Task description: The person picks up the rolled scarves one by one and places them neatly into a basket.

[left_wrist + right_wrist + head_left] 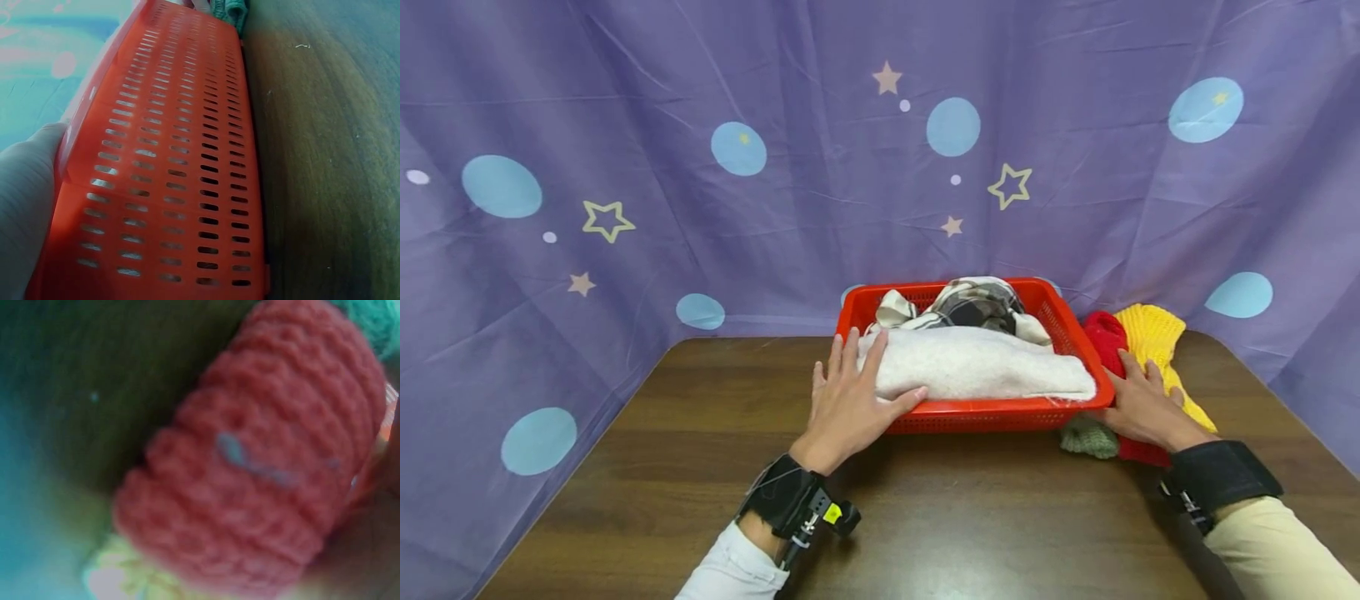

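A red plastic basket point(970, 406) with slotted walls stands on the table. In it a folded white fleecy cloth point(977, 362) lies along the front, before a plaid cloth point(973, 304). My left hand point(850, 400) rests at the front left corner, fingers spread over the white cloth's end and thumb along the front rim. At the front right corner is my right hand point(1150, 408), its fingers stretched forward beside the basket wall, over a red knitted piece point(250, 450). A yellow ribbed knit point(1150, 333) lies just beyond that hand. Part of the red knit is hidden beneath it.
A green knitted piece point(1088, 437) pokes out by the basket's front right corner. The brown wooden table point(985, 517) ends at the back against a purple curtain point(820, 208) with stars and dots.
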A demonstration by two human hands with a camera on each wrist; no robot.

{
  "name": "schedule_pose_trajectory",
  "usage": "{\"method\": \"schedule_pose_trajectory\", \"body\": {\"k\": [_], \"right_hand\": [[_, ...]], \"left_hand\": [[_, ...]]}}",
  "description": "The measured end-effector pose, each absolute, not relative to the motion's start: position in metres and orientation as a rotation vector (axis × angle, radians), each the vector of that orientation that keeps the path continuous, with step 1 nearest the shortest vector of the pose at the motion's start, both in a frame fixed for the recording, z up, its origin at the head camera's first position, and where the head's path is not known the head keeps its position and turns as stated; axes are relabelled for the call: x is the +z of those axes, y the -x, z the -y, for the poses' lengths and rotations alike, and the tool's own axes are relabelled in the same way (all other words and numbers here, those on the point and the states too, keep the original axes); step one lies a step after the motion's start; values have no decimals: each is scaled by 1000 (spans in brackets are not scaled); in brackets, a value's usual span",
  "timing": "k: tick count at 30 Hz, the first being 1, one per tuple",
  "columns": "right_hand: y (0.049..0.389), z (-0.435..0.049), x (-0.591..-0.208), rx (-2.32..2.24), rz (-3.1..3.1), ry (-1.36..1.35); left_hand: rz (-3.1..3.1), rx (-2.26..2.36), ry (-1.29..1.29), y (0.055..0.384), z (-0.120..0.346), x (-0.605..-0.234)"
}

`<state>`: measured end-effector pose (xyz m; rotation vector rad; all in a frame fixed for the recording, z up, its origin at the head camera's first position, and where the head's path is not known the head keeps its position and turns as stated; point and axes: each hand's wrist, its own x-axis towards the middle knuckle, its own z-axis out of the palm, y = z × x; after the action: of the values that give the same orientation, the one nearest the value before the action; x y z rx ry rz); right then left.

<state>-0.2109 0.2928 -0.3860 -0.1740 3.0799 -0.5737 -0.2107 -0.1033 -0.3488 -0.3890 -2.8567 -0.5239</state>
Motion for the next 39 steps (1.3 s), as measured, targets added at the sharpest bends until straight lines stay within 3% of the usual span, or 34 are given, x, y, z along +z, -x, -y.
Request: {"method": "schedule_pose_trajectory", "body": {"k": [8,24,39], "right_hand": [[215,-294,-386,-542,-3043,110],[207,-348,-391,-599,-3036,-30],[201,-358,-388,-507,-3108,0]], "left_hand": [[2862,-555,382,210,106,-350],[2837,-575,394,210,106,-347],[2807,-541,414,209,105,-348]]}}
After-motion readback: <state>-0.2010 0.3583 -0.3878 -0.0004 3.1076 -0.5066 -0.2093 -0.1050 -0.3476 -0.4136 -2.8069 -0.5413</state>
